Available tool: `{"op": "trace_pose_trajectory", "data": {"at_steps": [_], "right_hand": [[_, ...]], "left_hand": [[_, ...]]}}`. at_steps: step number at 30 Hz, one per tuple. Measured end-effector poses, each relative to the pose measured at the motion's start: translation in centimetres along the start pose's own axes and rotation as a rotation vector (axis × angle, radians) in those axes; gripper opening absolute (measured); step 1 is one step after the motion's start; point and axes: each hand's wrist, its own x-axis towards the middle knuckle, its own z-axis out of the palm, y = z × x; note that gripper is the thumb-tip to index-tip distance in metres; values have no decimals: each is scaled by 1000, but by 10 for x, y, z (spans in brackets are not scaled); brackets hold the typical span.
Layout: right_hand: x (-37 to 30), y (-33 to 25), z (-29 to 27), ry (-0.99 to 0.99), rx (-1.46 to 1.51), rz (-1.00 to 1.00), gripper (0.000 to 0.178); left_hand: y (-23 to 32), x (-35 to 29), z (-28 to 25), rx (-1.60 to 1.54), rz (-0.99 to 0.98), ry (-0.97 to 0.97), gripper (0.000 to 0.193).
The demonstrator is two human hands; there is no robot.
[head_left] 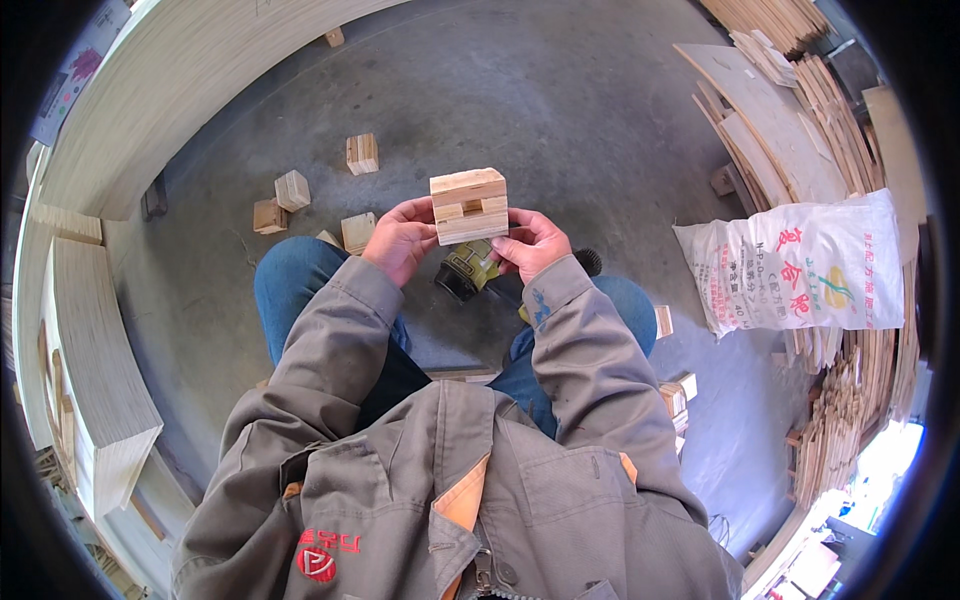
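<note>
Slotted wooden block (pixel 468 183) held at both ends

The wooden block sits at the centre of the frame, directly between the fingertips, its layered strips running left to right. The left hand (pixel 402 240) pinches its left end, the right hand (pixel 537 243) its lower right corner; neither is nearer. Beneath, partly hidden, is a yellow-and-black tool (pixel 466 266). Loose blocks (pixel 362 154) lie upper left on the floor (pixel 560 110); a white sack (pixel 740 270) lies at right, well apart.
</note>
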Motion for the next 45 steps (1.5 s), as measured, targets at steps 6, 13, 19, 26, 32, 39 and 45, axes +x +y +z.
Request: {"op": "trace_pose_trajectory", "data": {"at_steps": [6,13,19,26,32,39,45], "right_hand": [[2,3,-1,-2,-6,-15,42],[2,7,-3,-14,0,-20,44],[1,5,-1,-69,-30,-27,44],[-6,-6,7,-130,-121,52,49],[-5,-1,7,-114,-172,14,50],[-2,2,2,33,-222,-14,43],[5,14,0,31,-303,-34,39]], "left_hand": [[1,-2,1,11,-20,-22,60],[-3,3,-5,-80,23,-92,51],[0,9,-10,-241,-31,-96,44],[7,-4,3,-248,-39,-28,48],[6,-5,6,-244,21,-12,46],[4,3,-2,-322,82,64,43],[-1,12,-18,-333,55,119,45]]}}
